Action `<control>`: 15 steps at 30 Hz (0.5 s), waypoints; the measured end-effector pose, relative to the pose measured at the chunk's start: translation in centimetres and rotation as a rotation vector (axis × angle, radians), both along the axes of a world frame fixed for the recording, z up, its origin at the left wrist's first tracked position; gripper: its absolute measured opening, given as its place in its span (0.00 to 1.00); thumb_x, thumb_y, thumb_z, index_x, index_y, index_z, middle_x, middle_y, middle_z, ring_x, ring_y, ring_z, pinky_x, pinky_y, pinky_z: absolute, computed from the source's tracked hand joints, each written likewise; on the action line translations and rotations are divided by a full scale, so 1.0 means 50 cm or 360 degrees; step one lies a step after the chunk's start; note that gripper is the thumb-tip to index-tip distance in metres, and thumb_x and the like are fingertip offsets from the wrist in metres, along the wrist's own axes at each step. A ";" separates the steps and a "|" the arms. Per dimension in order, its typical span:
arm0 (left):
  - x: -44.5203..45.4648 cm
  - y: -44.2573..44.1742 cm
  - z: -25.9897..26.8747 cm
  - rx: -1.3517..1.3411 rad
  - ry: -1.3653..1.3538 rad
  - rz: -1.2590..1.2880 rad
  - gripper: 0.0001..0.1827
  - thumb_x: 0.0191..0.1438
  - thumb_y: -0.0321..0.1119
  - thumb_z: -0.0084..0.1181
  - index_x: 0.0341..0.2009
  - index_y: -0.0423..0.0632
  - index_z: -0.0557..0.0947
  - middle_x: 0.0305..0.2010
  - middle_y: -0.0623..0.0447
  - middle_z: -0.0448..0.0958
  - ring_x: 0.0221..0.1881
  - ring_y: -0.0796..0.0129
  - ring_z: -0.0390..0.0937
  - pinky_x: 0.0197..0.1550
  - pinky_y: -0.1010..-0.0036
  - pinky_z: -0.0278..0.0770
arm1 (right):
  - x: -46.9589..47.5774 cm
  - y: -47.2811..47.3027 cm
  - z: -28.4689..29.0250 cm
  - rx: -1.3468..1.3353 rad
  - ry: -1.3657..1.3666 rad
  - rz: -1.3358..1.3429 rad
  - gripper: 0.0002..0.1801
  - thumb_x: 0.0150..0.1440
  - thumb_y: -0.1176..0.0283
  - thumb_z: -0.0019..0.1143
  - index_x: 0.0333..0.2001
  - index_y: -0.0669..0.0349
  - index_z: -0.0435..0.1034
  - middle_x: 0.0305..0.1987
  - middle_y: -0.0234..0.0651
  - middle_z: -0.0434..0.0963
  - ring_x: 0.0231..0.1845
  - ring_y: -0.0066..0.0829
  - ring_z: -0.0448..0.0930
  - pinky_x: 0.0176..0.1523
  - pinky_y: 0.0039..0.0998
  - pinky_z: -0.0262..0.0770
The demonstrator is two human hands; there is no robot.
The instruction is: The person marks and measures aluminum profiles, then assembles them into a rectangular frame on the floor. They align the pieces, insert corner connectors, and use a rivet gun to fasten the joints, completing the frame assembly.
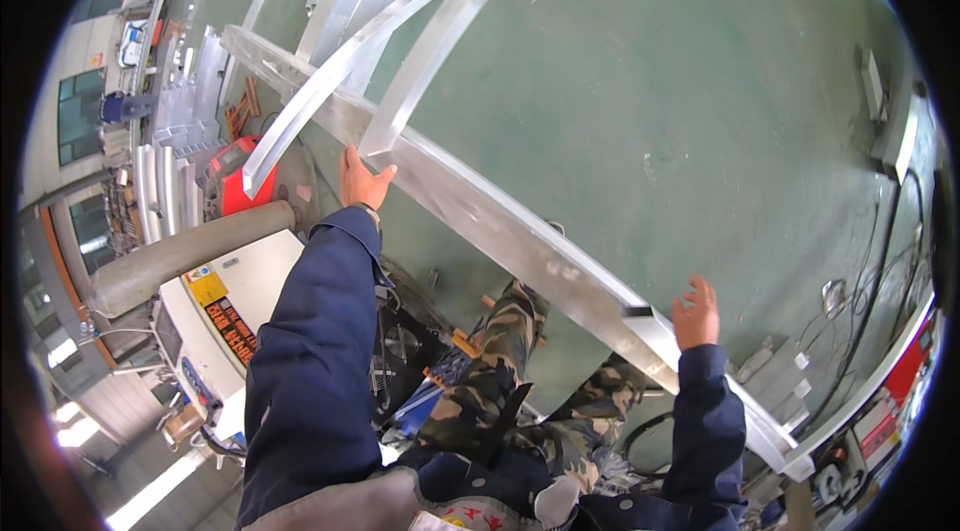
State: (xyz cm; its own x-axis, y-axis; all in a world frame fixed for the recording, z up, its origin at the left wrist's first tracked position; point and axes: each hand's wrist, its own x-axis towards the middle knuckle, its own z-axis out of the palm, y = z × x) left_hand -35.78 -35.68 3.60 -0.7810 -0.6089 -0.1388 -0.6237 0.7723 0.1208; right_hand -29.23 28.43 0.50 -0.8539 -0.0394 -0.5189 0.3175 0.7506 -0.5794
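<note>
A long metal beam (495, 219) crosses in front of me from upper left to lower right. My left hand (364, 178) is at the near end of a silvery metal channel (442, 35) that rests on the beam, thumb and fingers spread; whether it touches the metal I cannot tell. Left of it, a curved metal strip (330, 73) lies across the beam. My right hand (696, 313) is raised by the beam's far edge, fingers apart and holding nothing, near a short dark piece or opening (639, 311) on the beam.
A white machine cabinet (262, 268) and a grey gas cylinder (195, 253) are at the left, near a red machine (240, 174). Cables (885, 261) run over the green floor (637, 95) at the right. Further metal profiles (345, 5) lie beyond the beam at upper left.
</note>
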 end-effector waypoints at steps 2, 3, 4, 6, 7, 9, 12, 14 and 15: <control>-0.032 -0.039 -0.031 0.0026 0.0022 -0.0043 0.55 0.46 0.47 0.76 0.70 0.32 0.60 0.72 0.32 0.62 0.73 0.44 0.60 0.73 0.59 0.62 | -0.074 -0.141 -0.005 -0.0095 -0.0031 0.0068 0.32 0.54 0.72 0.64 0.64 0.59 0.67 0.60 0.44 0.75 0.48 0.39 0.83 0.48 0.39 0.81; -0.047 -0.055 -0.042 0.0052 0.0018 -0.0082 0.55 0.46 0.47 0.76 0.69 0.31 0.61 0.71 0.32 0.63 0.72 0.43 0.61 0.72 0.59 0.62 | -0.109 -0.209 -0.006 -0.0121 -0.0051 0.0079 0.32 0.55 0.71 0.65 0.64 0.59 0.67 0.59 0.44 0.76 0.48 0.39 0.84 0.48 0.39 0.81; -0.064 -0.061 -0.056 0.0095 0.0019 -0.0134 0.55 0.46 0.47 0.76 0.69 0.31 0.61 0.71 0.32 0.64 0.72 0.43 0.62 0.72 0.58 0.63 | -0.145 -0.271 0.001 -0.0132 -0.0043 0.0138 0.32 0.55 0.69 0.67 0.63 0.58 0.68 0.57 0.42 0.78 0.47 0.38 0.84 0.48 0.40 0.81; -0.062 -0.103 -0.077 0.0239 0.0217 -0.0201 0.43 0.44 0.43 0.78 0.60 0.34 0.73 0.56 0.36 0.78 0.61 0.42 0.73 0.64 0.55 0.69 | -0.205 -0.400 -0.012 -0.0383 -0.0038 0.0160 0.32 0.55 0.66 0.69 0.63 0.56 0.69 0.55 0.40 0.80 0.46 0.38 0.85 0.49 0.40 0.81; -0.078 -0.090 -0.086 0.0324 0.0126 -0.0293 0.31 0.43 0.38 0.78 0.49 0.40 0.77 0.45 0.42 0.80 0.52 0.44 0.75 0.57 0.53 0.71 | -0.234 -0.447 -0.019 -0.0524 -0.0038 0.0146 0.33 0.55 0.65 0.70 0.63 0.57 0.68 0.55 0.41 0.81 0.46 0.39 0.86 0.50 0.41 0.81; -0.051 -0.108 -0.113 0.0175 0.0310 -0.0287 0.23 0.43 0.34 0.75 0.42 0.45 0.77 0.42 0.45 0.77 0.48 0.45 0.74 0.52 0.52 0.72 | -0.306 -0.551 -0.002 -0.0671 -0.0260 0.0172 0.37 0.58 0.59 0.69 0.66 0.63 0.63 0.59 0.47 0.79 0.50 0.41 0.85 0.54 0.40 0.80; -0.068 -0.040 -0.084 0.0199 0.0124 -0.0313 0.20 0.40 0.31 0.71 0.38 0.46 0.76 0.40 0.44 0.74 0.47 0.43 0.73 0.49 0.52 0.73 | -0.398 -0.634 -0.011 -0.0932 -0.0387 -0.0161 0.46 0.61 0.48 0.63 0.69 0.73 0.57 0.63 0.53 0.76 0.58 0.42 0.81 0.60 0.39 0.77; -0.041 0.007 -0.056 0.0241 0.0108 -0.0418 0.20 0.40 0.30 0.70 0.37 0.45 0.74 0.41 0.42 0.73 0.47 0.42 0.73 0.49 0.52 0.73 | -0.456 -0.676 -0.014 -0.1122 -0.0427 -0.0402 0.52 0.62 0.43 0.60 0.70 0.78 0.54 0.65 0.57 0.74 0.61 0.43 0.79 0.63 0.39 0.75; -0.023 0.042 -0.037 0.0293 0.0136 -0.0463 0.20 0.39 0.30 0.69 0.37 0.44 0.74 0.42 0.42 0.72 0.47 0.41 0.72 0.49 0.52 0.73 | -0.485 -0.688 0.000 -0.1171 -0.0429 -0.0536 0.53 0.62 0.42 0.59 0.71 0.78 0.51 0.65 0.56 0.73 0.62 0.43 0.78 0.63 0.39 0.75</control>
